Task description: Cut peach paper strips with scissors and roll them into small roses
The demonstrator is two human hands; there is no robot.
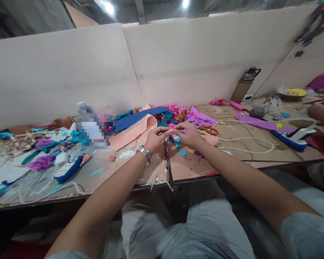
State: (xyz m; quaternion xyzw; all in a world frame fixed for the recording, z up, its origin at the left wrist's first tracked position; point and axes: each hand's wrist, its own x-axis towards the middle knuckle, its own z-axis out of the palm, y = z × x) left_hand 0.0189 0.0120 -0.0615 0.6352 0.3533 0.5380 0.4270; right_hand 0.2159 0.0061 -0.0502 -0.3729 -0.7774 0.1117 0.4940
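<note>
My left hand (156, 139), with a metal watch (144, 153) on the wrist, and my right hand (189, 134) meet above the middle of the table. The fingertips of both are pinched together. A bit of pink shows at the fingertips, but whether it is held or lies behind them I cannot make out. Just beyond is a heap of pink and purple crumpled strips (201, 117). A peach sheet (135, 132) folded over on itself lies beside my left hand, with a flat blue strip (142, 118) behind it. Turquoise scraps (180, 148) lie below my right hand.
Blue-and-white power strips (68, 169) with white cables lie at left and right. A bottle (86, 109) stands left, a brown flask (243, 86) against the white partition (178, 61). Another person's hand (322, 109) is at the far right. Orange rings (209, 130) lie nearby.
</note>
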